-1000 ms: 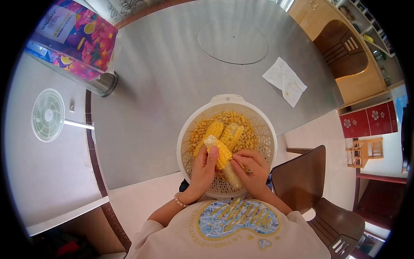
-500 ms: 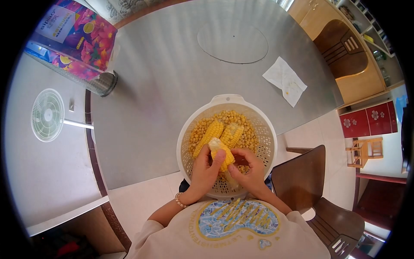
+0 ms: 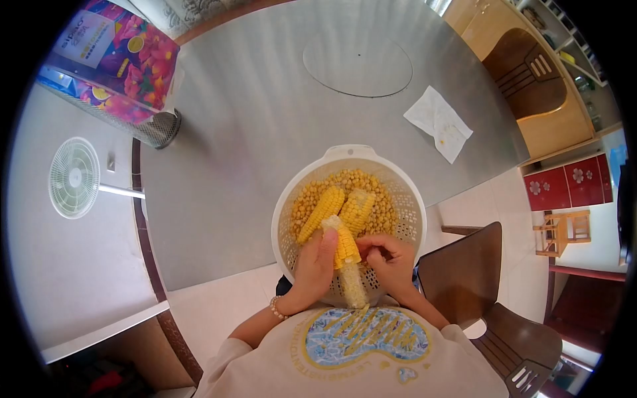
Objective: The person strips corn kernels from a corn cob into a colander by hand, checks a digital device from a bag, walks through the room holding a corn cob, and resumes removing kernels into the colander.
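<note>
My left hand [image 3: 317, 265] is closed around a corn cob [image 3: 345, 247] with yellow kernels on it, tilted over the white colander [image 3: 281, 249]. My right hand [image 3: 391, 260] is just to the right of this cob, fingers curled inward; what they hold, if anything, is hidden. Below the yellow part, a stripped cob length [image 3: 354, 288] points toward my shirt; I cannot tell if it belongs to the held cob. Inside the colander, loose corn kernels [image 3: 385, 215] surround two more corn cobs, one on the left [image 3: 322, 212] and one on the right [image 3: 357, 209].
The colander stands at the near edge of a grey table [image 3: 225, 152]. A crumpled white tissue [image 3: 439, 125] lies to the right. At the back left, a flowered package [image 3: 126, 56] sits in a mesh basket [image 3: 162, 131]. A brown chair [image 3: 464, 265] is at my right.
My right hand has drawn slightly right and down, away from the cob, and its fingers have curled in. More of the stripped cob length shows. My left hand keeps its grip.
</note>
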The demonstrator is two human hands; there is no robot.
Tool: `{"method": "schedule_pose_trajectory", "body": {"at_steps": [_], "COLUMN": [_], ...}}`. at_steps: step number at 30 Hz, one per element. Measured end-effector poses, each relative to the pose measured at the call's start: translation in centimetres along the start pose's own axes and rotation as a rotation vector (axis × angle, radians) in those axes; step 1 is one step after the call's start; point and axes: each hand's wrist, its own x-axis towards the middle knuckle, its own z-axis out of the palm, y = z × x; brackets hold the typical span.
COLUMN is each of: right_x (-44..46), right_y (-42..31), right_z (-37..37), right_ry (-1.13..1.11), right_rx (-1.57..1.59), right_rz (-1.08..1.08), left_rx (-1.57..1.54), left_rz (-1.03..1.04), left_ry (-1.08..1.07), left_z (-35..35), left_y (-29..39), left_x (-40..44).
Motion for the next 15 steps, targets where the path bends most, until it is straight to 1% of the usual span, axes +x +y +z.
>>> {"method": "schedule_pose_trajectory", "body": {"at_steps": [2, 3, 5, 8, 12, 14, 15], "right_x": [0.1, 0.1, 0.3, 0.4, 0.5, 0.3, 0.4], "right_y": [-1.1, -1.5, -2.2, -2.1, -1.1, -0.8, -1.0], "right_z": [0.5, 0.6, 0.8, 0.8, 1.0, 0.9, 0.8], "right_ry": [-0.015, -0.013, -0.063, -0.076, -0.034, 0.001, 0.002], "right_rx": [0.037, 0.037, -0.171, -0.250, -0.187, -0.069, -0.069], "right_rz": [-0.148, -0.148, -0.147, -0.140, -0.163, -0.117, -0.117], "left_rx": [-0.218, -0.217, -0.045, -0.034, -0.063, -0.211, -0.211], "left_rz": [-0.054, -0.054, -0.026, -0.025, 0.015, -0.077, -0.077], "left_ry": [0.025, 0.023, 0.001, 0.000, 0.054, -0.005, -0.005], "left_z": [0.0, 0.0, 0.0, 0.0, 0.2, -0.1, -0.1], "left_y": [0.6, 0.5, 0.3, 0.6, -0.1, -0.5, -0.4], "left_x": [0.1, 0.1, 0.1, 0.2, 0.3, 0.1, 0.1]}}
